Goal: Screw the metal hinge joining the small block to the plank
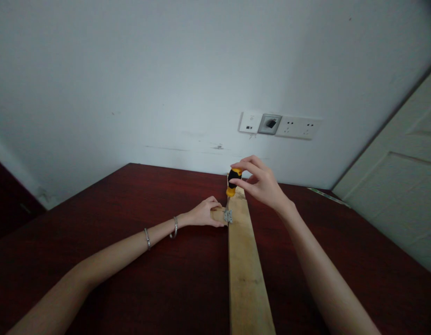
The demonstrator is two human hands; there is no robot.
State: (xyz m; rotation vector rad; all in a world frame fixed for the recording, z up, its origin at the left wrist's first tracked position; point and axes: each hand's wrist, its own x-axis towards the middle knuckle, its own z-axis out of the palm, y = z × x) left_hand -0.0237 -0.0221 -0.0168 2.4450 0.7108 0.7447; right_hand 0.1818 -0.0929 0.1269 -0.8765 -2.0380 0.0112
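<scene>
A yellow and black screwdriver (234, 180) stands nearly upright, its handle pinched between the thumb and fingers of my right hand (262, 181). Its shaft points down to a small metal hinge (228, 216). The hinge spans a short wooden block (218, 214) and the edge of a long wooden plank (248, 270). My left hand (204, 212) is closed around the short block, thumb on the near side and fingers on the far side. Whether the tip sits in a screw is too small to tell.
The plank lies lengthwise on a dark red tabletop (159, 274), running toward the white wall (149, 83). Wall sockets (294, 127) are set above the table's back edge. A pale panelled door (403, 186) stands at the right, near a thin strip (328, 196) on the table.
</scene>
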